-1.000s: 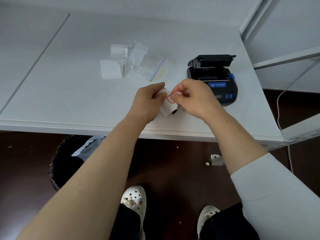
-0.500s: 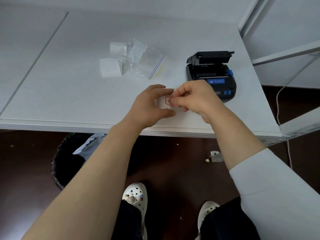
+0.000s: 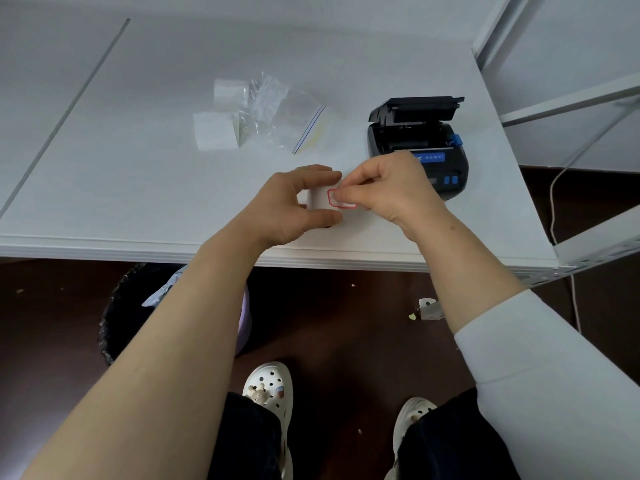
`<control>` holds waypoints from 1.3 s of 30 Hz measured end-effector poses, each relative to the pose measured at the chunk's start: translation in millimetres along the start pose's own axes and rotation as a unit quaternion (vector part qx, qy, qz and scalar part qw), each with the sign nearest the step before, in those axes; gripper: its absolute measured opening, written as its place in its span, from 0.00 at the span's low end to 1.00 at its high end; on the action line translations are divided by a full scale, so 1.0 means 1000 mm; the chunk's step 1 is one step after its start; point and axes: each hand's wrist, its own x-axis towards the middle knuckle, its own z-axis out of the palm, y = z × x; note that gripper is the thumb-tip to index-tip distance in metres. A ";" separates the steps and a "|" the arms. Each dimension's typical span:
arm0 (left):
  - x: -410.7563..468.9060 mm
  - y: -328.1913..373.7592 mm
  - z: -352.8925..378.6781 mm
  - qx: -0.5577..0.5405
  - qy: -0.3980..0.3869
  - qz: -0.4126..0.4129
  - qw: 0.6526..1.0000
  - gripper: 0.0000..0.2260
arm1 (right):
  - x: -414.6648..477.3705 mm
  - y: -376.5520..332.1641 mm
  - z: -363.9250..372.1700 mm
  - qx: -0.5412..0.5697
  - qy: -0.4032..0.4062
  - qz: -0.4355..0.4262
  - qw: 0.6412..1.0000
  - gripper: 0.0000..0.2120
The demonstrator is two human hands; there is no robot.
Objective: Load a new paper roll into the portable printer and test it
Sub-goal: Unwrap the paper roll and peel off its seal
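A small white paper roll (image 3: 319,199) sits between my hands just above the white table's front edge (image 3: 138,242). My left hand (image 3: 287,206) wraps around it, thumb below and fingers on top. My right hand (image 3: 384,188) pinches a white sticker with a red outline (image 3: 341,201) at the roll's right side, partly lifted off the roll. The black portable printer (image 3: 419,147) stands to the right behind my right hand, its lid tilted up and its paper bay showing, with blue buttons on its front.
A clear zip bag (image 3: 277,116) with two more white rolls (image 3: 214,131) lies at the table's middle. A white metal frame (image 3: 554,105) rises at the right with a white cable (image 3: 554,216) hanging. Below the table are a dark waste bin (image 3: 138,306) and my feet.
My left hand turned the roll and closed around it. My right hand has drawn the red-outlined sticker further off to the right. The view shifted slightly downward.
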 end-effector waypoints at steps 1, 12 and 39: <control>0.000 0.000 0.000 -0.005 -0.002 -0.003 1.000 0.25 | 0.000 0.000 0.000 -0.002 0.002 -0.003 1.000 0.04; -0.003 0.004 -0.003 -0.022 -0.030 -0.028 0.999 0.26 | 0.000 0.004 0.000 -0.023 -0.023 -0.042 0.999 0.05; -0.004 0.006 -0.004 -0.033 -0.034 -0.033 0.998 0.26 | -0.010 0.007 -0.005 0.079 -0.059 -0.015 0.995 0.04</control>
